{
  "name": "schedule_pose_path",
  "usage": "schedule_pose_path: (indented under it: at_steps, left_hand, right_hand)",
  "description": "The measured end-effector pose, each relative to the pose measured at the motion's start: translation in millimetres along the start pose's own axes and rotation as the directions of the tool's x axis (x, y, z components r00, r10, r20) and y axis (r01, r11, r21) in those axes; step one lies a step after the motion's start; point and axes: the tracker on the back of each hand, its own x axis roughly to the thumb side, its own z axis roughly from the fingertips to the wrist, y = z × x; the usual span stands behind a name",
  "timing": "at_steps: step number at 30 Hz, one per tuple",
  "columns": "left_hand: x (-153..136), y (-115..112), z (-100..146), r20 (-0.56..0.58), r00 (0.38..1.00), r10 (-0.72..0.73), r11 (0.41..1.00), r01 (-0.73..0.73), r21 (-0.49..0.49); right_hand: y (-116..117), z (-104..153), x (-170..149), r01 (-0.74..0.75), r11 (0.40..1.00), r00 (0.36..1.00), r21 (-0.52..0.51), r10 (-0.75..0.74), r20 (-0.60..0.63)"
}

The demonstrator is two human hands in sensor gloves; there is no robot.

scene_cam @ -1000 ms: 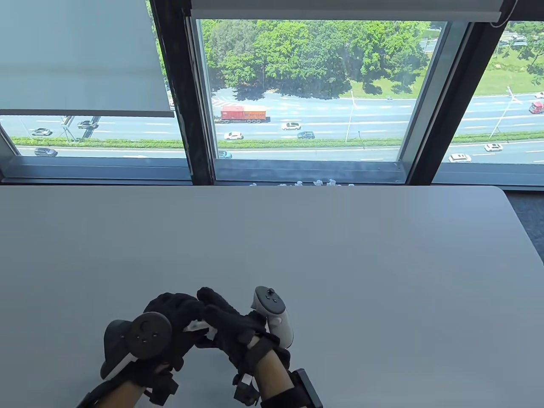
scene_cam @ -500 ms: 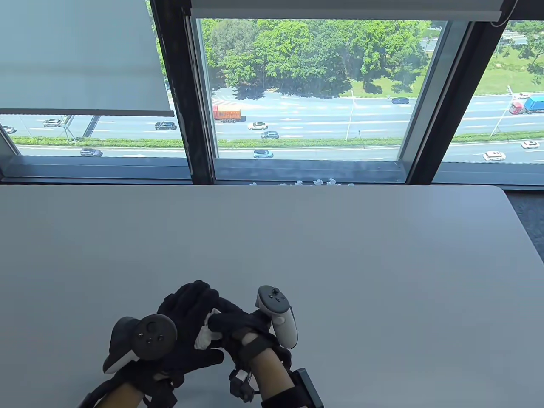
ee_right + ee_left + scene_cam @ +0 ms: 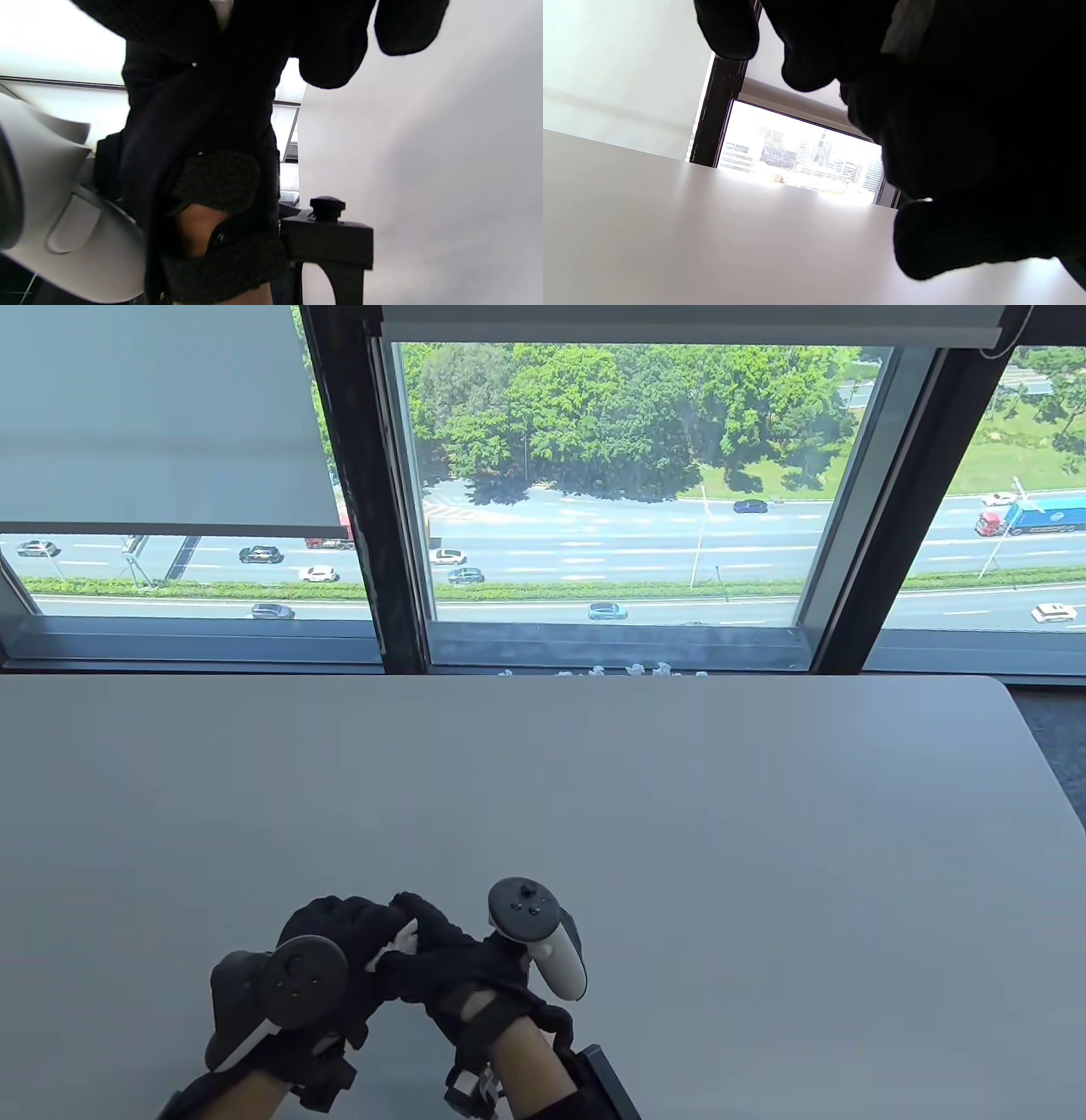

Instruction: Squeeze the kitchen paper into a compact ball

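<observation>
Both gloved hands are cupped together near the table's front edge. My left hand (image 3: pixel 344 937) and my right hand (image 3: pixel 445 954) press a wad of white kitchen paper (image 3: pixel 399 943) between them; only small white bits show between the black fingers. A sliver of the paper (image 3: pixel 221 10) shows at the top of the right wrist view. The left wrist view shows only dark glove fingers (image 3: pixel 950 127) above the table; the paper is hidden there.
The grey table (image 3: pixel 679 814) stretches to the window. Several small white paper balls (image 3: pixel 632 671) lie along its far edge by the window sill. The table's right corner (image 3: pixel 1005 687) is rounded.
The hands have rolled over the paper: at 0.5 s ago the left hand's fingers reached further over it, now both hands are closed tighter and less paper shows.
</observation>
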Motion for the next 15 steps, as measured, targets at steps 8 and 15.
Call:
schedule_pose_path:
  at_steps: [8, 15]
  left_hand:
    - [1, -5, 1, 0.078, 0.98, 0.186, 0.98, -0.178, -0.094]
    - [2, 4, 5, 0.031, 0.992, 0.12, 0.992, -0.121, 0.026]
  right_hand:
    - [-25, 3, -10, 0.138, 0.989, 0.99, -0.052, -0.139, -0.006]
    - [-6, -3, -7, 0.245, 0.954, 0.966, 0.173, -0.255, 0.037]
